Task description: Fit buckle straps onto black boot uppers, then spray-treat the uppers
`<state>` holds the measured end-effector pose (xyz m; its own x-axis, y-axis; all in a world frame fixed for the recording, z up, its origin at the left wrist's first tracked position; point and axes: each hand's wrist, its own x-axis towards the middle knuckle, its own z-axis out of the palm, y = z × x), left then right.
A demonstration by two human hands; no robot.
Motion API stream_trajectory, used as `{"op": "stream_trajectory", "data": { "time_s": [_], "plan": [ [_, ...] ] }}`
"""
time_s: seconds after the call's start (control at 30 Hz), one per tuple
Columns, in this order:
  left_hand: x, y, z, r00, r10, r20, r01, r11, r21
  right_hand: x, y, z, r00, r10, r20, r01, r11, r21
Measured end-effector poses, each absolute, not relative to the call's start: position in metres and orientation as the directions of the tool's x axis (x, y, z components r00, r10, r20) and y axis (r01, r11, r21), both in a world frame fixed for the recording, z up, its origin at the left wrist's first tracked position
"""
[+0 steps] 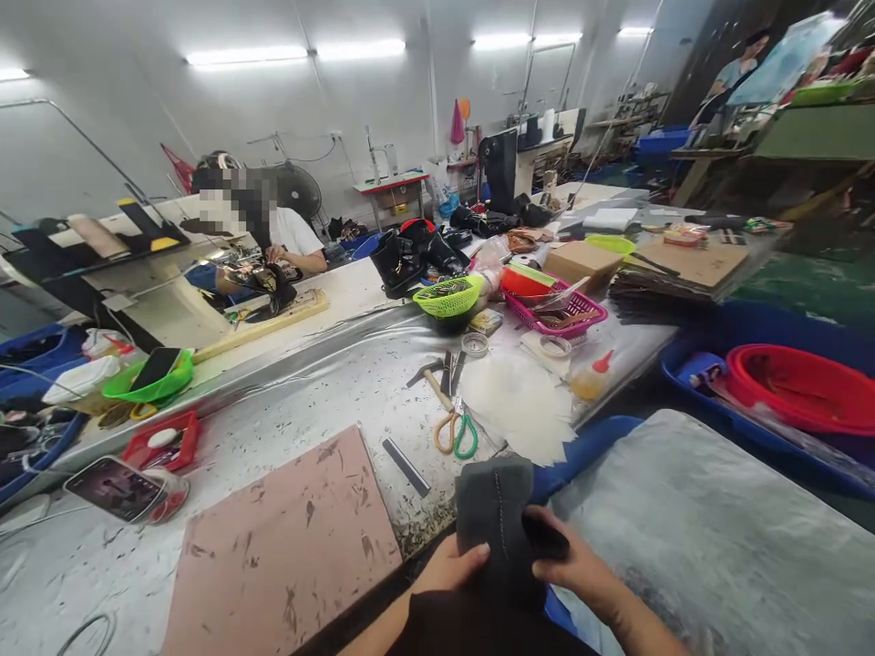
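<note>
Low in front of me is a dark grey boot upper [493,506], with a light stitched seam running down its middle. My left hand [447,569] is closed on its left edge, thumb lying on top. On the other side, my right hand [578,565] is closed around a black rounded piece [547,533] against the upper's right edge. Whether that piece belongs to the upper I cannot tell. Just beyond lie green- and orange-handled scissors [456,435], a hammer [437,384], a dark flat strip [406,466] and white sheets [516,401].
A pink board [287,547] covers the near left table, with a phone [116,487] beyond it. Baskets [447,299] and black boots [396,264] stand farther back. Blue tubs [752,383] are at right. A co-worker [297,232] sits at a sewing machine.
</note>
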<state>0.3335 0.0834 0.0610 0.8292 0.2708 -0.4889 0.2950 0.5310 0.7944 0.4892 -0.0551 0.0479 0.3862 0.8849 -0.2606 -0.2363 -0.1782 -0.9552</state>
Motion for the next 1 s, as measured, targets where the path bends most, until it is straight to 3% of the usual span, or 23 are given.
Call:
{"op": "stream_trajectory", "data": {
  "time_s": [0.17, 0.23, 0.3, 0.37, 0.43, 0.57, 0.7, 0.87, 0.93, 1.0],
  "plan": [
    [0.348, 0.113, 0.053, 0.817, 0.308, -0.487, 0.422, 0.255, 0.870, 0.509, -0.039, 0.080, 0.328, 0.891, -0.313, -0.218, -0.251, -0.943],
    [0.357, 0.123, 0.061, 0.879, 0.253, -0.403, 0.391, 0.098, 0.915, 0.515, -0.034, 0.091, 0.345, 0.868, -0.357, -0.138, -0.329, -0.934],
    [0.365, 0.134, 0.071, 0.923, 0.143, -0.358, 0.379, -0.168, 0.910, 0.519, -0.029, 0.098, 0.405, 0.835, -0.373, -0.033, -0.394, -0.918],
    [0.368, 0.151, 0.078, 0.900, 0.152, -0.410, 0.432, -0.451, 0.781, 0.520, -0.026, 0.100, 0.479, 0.799, -0.364, 0.010, -0.420, -0.908],
    [0.366, 0.174, 0.078, 0.822, 0.334, -0.461, 0.563, -0.595, 0.574, 0.520, -0.026, 0.098, 0.524, 0.780, -0.343, 0.018, -0.413, -0.910],
    [0.351, 0.216, 0.063, 0.663, 0.609, -0.435, 0.740, -0.622, 0.257, 0.523, -0.023, 0.090, 0.587, 0.748, -0.309, 0.074, -0.430, -0.900],
    [0.341, 0.227, 0.047, 0.585, 0.674, -0.451, 0.781, -0.618, 0.090, 0.551, 0.000, 0.094, 0.674, 0.713, -0.193, 0.269, -0.481, -0.834],
    [0.336, 0.217, 0.035, 0.581, 0.646, -0.496, 0.759, -0.649, 0.044, 0.617, 0.055, 0.110, 0.819, 0.574, 0.019, 0.444, -0.612, -0.654],
    [0.331, 0.214, 0.028, 0.617, 0.587, -0.523, 0.729, -0.677, 0.100, 0.632, 0.084, 0.112, 0.847, 0.522, 0.098, 0.467, -0.645, -0.605],
    [0.323, 0.212, 0.019, 0.665, 0.539, -0.517, 0.712, -0.667, 0.221, 0.630, 0.119, 0.107, 0.809, 0.568, 0.151, 0.545, -0.630, -0.553]
  ]
}}
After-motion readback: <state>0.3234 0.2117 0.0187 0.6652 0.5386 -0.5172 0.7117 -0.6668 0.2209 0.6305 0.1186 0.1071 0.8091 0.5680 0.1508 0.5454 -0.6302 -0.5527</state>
